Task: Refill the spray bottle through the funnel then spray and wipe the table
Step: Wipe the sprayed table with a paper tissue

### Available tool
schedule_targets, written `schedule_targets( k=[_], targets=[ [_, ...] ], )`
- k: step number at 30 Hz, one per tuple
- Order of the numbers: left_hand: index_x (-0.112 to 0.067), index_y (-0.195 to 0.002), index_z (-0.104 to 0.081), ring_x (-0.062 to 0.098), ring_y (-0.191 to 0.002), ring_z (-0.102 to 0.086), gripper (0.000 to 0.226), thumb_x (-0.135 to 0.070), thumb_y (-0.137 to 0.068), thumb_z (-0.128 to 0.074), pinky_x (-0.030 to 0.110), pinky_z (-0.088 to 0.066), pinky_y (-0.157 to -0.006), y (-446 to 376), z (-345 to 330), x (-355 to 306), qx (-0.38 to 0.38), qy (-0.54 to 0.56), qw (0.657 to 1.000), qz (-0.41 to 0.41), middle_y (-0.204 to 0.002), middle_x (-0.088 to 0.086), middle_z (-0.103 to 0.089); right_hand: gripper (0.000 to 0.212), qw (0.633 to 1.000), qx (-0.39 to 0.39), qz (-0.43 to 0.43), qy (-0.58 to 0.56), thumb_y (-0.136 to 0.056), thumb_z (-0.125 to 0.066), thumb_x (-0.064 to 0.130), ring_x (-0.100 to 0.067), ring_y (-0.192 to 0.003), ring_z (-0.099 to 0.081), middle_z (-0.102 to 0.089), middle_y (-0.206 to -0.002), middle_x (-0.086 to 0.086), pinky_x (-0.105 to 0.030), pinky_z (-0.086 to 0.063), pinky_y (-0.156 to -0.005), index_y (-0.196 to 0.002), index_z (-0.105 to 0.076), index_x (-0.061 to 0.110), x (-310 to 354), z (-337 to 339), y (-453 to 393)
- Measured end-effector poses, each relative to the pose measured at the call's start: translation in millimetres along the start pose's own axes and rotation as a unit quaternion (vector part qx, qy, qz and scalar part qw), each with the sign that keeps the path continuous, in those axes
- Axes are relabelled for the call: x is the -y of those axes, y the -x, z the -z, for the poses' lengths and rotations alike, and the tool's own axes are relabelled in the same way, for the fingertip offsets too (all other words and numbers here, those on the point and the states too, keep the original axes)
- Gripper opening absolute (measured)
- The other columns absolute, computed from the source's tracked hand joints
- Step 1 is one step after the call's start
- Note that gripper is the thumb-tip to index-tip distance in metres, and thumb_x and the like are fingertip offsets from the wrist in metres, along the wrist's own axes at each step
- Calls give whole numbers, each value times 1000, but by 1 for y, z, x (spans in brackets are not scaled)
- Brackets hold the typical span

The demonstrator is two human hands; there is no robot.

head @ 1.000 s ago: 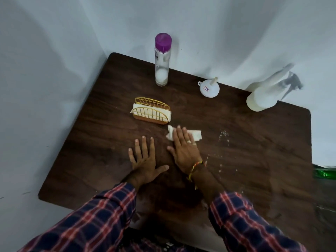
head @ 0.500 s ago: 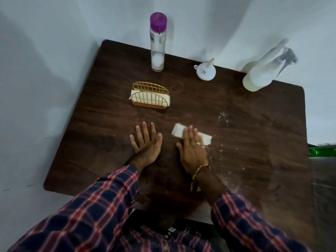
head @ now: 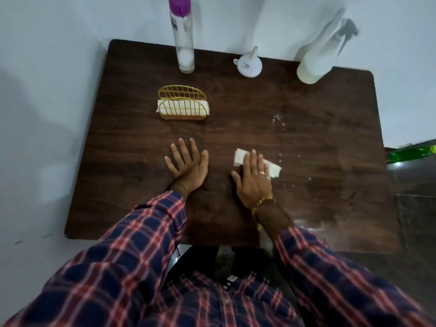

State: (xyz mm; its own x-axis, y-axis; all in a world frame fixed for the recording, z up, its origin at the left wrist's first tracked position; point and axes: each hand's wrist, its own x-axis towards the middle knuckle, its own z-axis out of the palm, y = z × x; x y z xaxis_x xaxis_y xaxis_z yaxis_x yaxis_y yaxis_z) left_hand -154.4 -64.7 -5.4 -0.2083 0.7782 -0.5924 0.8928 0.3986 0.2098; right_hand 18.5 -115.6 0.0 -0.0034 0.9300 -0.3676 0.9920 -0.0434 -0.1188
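White walls corner our table (head: 132,142); our right hand (head: 253,179), fingers flat on the tissue (head: 274,170), has swept rightward toward droplets (head: 278,119) beyond its fingertips; our left hand (head: 187,165) stays spread.

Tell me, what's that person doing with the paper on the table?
The person is wiping the brown table. The right hand presses a folded white tissue flat on the wood, next to some white droplets. The left hand rests flat and empty. At the back stand the white spray bottle, the little white funnel, and a clear bottle with a purple cap. A gold holder has more tissues.
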Motion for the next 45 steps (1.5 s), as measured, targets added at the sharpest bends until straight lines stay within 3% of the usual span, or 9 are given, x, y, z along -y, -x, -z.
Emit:
schedule_targets(
  k=[7,12,17,23,26,29,35,41,45],
  targets=[
    [-27,-154,7,22,-147,20,57,-44,-103,-13,54,16,-115,23,-4,27,-26,10,995,-93,-162,3,15,71,968,38,246,28,-97,-23,51,-34,-147,-23,-25,-159,-15,-52,-27,-117,-152,-29,6,30,-40,93],
    [-27,-155,6,27,-148,18,63,-52,-98,-5,54,19,-112,85,-43,27,-33,-37,986,-156,-163,0,13,69,995,-43,93,1,-96,-28,51,-35,-143,-33,-34,-155,-15,-51,-31,-115,-147,-40,5,-12,-49,104],
    [-27,-155,4,22,-148,16,55,-43,-103,-9,54,15,-116,93,-51,3,-11,60,991,-117,-163,-4,6,67,959,7,282,36,-97,-25,52,-31,-144,-33,-39,-154,-11,-50,-35,-113,-147,-41,10,1,-62,132],
    [-34,-154,6,28,-147,20,55,-49,-102,-6,57,14,-115,95,-53,-2,18,-35,994,-100,-162,1,14,70,998,-46,26,-40,-98,-19,50,-34,-148,-22,-24,-160,-15,-49,-23,-119,-152,-28,5,-55,-50,114],
    [-36,-153,9,32,-146,22,56,-51,-101,-7,61,11,-114,99,-61,-6,2,-75,993,-90,-162,2,18,75,995,-25,89,-37,-96,-13,53,-35,-149,-15,-17,-162,-14,-48,-10,-121,-154,-22,6,-40,-42,95],
    [-36,-152,10,31,-147,21,58,-53,-100,-8,61,8,-115,99,-56,-2,18,-90,991,-98,-162,1,18,71,980,3,197,3,-97,-18,52,-32,-149,-20,-23,-161,-11,-50,-20,-120,-153,-26,9,-40,-50,118],
    [-34,-154,-7,40,-147,-1,59,-54,-100,-20,62,-7,-115,100,-62,-22,-78,-114,988,-71,-162,7,-3,73,997,-33,-8,-70,-98,-17,53,-36,-150,-12,-14,-162,-16,-49,-11,-121,-154,-19,5,-72,-19,45],
    [-21,-148,-35,30,-141,-26,51,-42,-102,-29,50,-22,-117,66,-34,-45,-160,-67,978,-118,-151,13,-33,72,990,6,139,-15,-98,-16,53,-34,-151,-8,-9,-164,-11,-50,-11,-122,-155,-16,9,-44,-12,29],
    [-23,-151,-30,27,-147,-16,50,-40,-104,-29,46,-22,-117,18,-9,-54,-130,-58,974,-175,-159,8,-23,68,998,-20,12,-60,-102,-22,49,-34,-151,-6,-9,-163,-13,-48,-8,-122,-155,-16,7,-60,1,-5]
  ],
)
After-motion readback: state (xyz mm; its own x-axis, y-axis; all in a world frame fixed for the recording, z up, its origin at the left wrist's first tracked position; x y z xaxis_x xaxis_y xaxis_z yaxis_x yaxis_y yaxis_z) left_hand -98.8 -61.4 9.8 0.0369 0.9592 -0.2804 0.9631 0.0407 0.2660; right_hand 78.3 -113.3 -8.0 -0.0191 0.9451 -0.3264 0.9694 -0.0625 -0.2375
